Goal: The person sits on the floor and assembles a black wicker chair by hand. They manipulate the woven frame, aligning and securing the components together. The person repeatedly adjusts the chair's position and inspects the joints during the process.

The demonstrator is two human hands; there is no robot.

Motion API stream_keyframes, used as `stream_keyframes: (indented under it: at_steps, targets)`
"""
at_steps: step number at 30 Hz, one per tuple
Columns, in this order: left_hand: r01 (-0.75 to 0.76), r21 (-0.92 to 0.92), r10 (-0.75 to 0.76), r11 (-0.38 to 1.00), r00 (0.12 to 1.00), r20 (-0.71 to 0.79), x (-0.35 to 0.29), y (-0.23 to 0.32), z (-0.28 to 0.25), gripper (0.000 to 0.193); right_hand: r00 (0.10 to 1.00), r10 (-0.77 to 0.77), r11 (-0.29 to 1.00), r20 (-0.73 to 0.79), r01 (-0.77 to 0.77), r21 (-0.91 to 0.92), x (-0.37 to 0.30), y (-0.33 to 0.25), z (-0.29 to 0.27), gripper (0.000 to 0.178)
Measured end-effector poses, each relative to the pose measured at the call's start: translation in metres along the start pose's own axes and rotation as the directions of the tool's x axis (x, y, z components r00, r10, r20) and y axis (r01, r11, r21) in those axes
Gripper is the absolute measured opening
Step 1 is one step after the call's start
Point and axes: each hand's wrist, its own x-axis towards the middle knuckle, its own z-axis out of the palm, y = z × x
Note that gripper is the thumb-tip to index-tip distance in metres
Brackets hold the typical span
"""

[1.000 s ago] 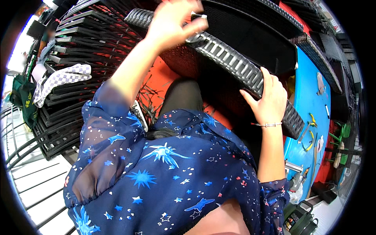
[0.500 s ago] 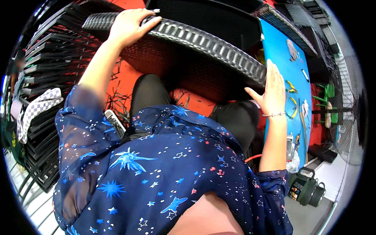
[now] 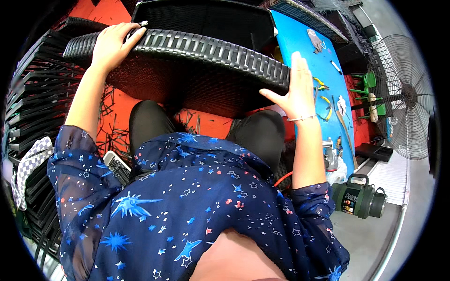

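A black woven wicker panel [image 3: 206, 49] stands on edge in front of my knees, its thick braided rim upward. My left hand [image 3: 112, 46] is closed over the rim near its left end, with the thumb along the top. A small pale object [image 3: 143, 23] shows by those fingertips; I cannot make out what it is. Against the panel's right end rests my right hand [image 3: 299, 91], open, with its fingers stretched and the thumb apart. The panel's lower part lies in shadow.
A blue tabletop [image 3: 293, 35] at the right holds yellow-handled pliers [image 3: 325, 108], a glove [image 3: 316, 40] and a marker [image 3: 336, 67]. Stacked black frames [image 3: 42, 93] crowd the left. Black strips litter the red floor [image 3: 112, 114]. A fan [image 3: 408, 96] and green jug [image 3: 357, 199] stand right.
The whole view has shifted, so the panel, hands and table appear farther left. Both hands keep about the same places on the panel.
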Motion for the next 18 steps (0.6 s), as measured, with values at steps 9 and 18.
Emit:
stream_keyframes:
  at_steps: [9, 18]
  targets:
    - [-0.016, -0.010, 0.016, 1.000, 1.000, -0.015, 0.002, 0.001, 0.003, 0.041, 0.999, -0.030, 1.000, 0.032, 0.030, 0.000, -0.020, 0.002, -0.007, 0.120]
    - [-0.039, -0.024, 0.038, 0.999, 0.999, -0.032, 0.002, -0.004, 0.004, 0.041, 0.998, -0.002, 0.998, -0.059, -0.001, -0.058, -0.028, -0.001, 0.001, 0.108]
